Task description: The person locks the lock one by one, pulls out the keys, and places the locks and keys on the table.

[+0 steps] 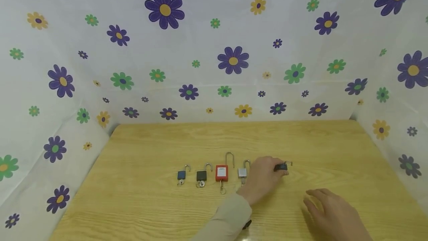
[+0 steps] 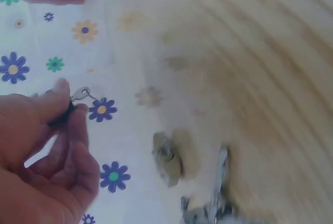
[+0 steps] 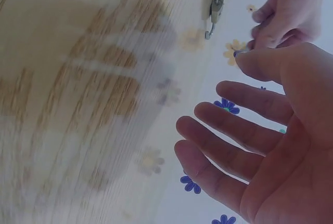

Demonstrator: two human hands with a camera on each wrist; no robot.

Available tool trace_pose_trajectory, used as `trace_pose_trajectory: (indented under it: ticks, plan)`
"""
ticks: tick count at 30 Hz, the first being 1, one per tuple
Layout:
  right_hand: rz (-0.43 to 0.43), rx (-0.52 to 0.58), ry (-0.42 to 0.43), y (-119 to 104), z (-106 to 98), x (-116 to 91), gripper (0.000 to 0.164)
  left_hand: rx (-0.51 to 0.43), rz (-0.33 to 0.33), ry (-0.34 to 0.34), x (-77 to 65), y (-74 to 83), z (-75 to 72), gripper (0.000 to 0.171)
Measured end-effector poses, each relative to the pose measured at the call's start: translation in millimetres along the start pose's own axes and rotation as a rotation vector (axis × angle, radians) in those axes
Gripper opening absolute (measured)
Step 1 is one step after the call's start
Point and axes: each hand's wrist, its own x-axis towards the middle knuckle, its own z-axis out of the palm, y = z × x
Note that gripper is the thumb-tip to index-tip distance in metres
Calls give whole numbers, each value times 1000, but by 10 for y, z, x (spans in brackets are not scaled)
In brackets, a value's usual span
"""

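My left hand [image 1: 262, 178] pinches a small dark blue padlock [image 1: 282, 166] between thumb and fingers at the right end of a row of padlocks. Its shackle stands open and points right. In the left wrist view, a small key [image 2: 80, 94] sticks out past the fingertips. Just left of that hand lies a silver padlock [image 1: 242, 173], partly covered by the wrist near its key. My right hand [image 1: 334, 211] is held to the right with fingers spread and loosely bent, holding nothing; the palm shows in the right wrist view.
Further left on the wooden table [image 1: 133, 204] lie a red padlock [image 1: 221, 173] with a white label, a black padlock [image 1: 201, 176] and a small blue padlock [image 1: 181, 175]. All have open shackles and keys. A flower-printed white sheet [image 1: 197, 44] encloses the back and sides.
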Motion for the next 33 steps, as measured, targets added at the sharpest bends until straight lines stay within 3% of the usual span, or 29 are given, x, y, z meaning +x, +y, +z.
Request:
trace_pose_trajectory:
  ticks: [6, 10, 14, 20, 26, 31, 33]
  plan:
    - [-59, 38, 65, -15, -17, 14, 24, -260, -28, 36, -89, -20, -170, 23]
    - [-167, 73, 201, -23, -3, 33, 16, -352, -33, 85, -183, -31, -268, 22]
    - [-285, 103, 336, -43, 9, 52, 13, -446, -60, 86, -290, -43, -355, 20]
    - [-401, 177, 416, -116, -41, 92, 20, -418, -93, 50, -440, -93, -483, 21]
    - [-517, 237, 442, -224, -126, 183, 23, -402, -109, -22, -547, -146, -556, 23]
    - [-605, 273, 484, -324, -149, 276, 11, -432, -104, -60, -603, -145, -588, 19]
    - [-631, 277, 498, -358, -151, 318, 23, -438, -92, -63, -617, -160, -588, 17]
